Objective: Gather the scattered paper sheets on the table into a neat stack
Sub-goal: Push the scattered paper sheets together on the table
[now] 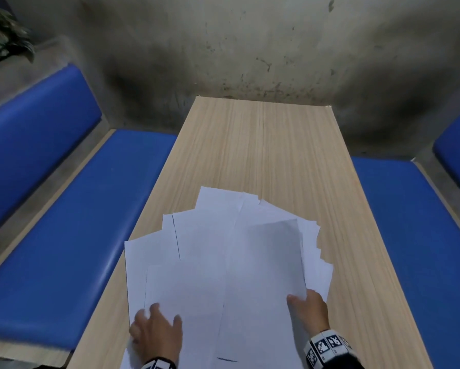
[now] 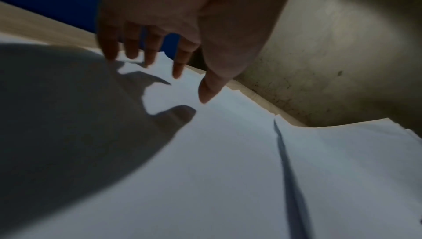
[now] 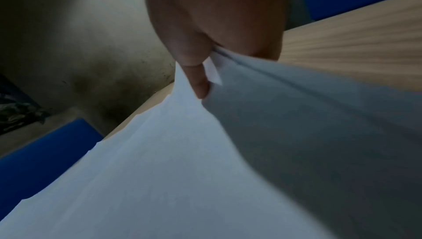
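Fingers pinch paper sheets — right edge.

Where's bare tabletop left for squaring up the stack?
Free: the far half of the table, between the fanned paper sheets and the wall; also a strip along the right edge. Crowded: the near end, where the left hand rests on the sheets and the right hand pinches some.

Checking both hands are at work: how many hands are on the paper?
2. The left hand rests on the sheets near left; the right hand pinches a sheet's corner near right.
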Demonstrator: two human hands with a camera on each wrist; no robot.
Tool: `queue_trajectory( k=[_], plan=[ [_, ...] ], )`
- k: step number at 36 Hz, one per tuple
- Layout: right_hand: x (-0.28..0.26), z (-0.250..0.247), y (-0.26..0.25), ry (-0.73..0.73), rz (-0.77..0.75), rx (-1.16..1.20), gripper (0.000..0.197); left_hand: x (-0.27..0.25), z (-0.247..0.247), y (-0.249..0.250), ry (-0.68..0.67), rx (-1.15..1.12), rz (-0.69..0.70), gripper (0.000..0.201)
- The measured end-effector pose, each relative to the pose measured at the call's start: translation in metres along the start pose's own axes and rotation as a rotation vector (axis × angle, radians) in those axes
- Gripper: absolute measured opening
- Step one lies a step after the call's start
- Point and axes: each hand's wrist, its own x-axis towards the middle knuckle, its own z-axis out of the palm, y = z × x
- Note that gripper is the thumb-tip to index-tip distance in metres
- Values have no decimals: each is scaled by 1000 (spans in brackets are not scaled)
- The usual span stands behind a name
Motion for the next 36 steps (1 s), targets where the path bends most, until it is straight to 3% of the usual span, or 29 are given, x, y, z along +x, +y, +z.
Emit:
queue_trajectory(
  k=[3, 9, 13, 15, 18, 24, 29, 36],
  plan=[
    [10, 8, -9, 64, 11, 24, 18, 7, 0, -8, -28, 53, -129, 87],
    [25, 23, -24, 75, 22, -17, 22, 6, -4, -8, -44, 30, -119, 96],
    [31, 28, -26, 60, 15, -38, 22, 12, -5, -11, -39, -220, -115, 79],
    [33, 28, -25, 51, -3, -41, 17, 15, -8, -12, -27, -331, -134, 60],
    [32, 22, -21, 42, -36, -28, 20, 20, -17, -17, -52, -378, -33, 24],
    [35, 0, -7, 79, -66, -31, 67, 35, -39, -3, -105, -547, 54, 12],
    [36, -18, 5, 29, -52, -119, 23, 57, -50, 22, -167, -687, 33, 5],
    [37, -27, 22, -18, -70, -106, 18, 91, -35, 56, -242, -637, 33, 11]
  ],
)
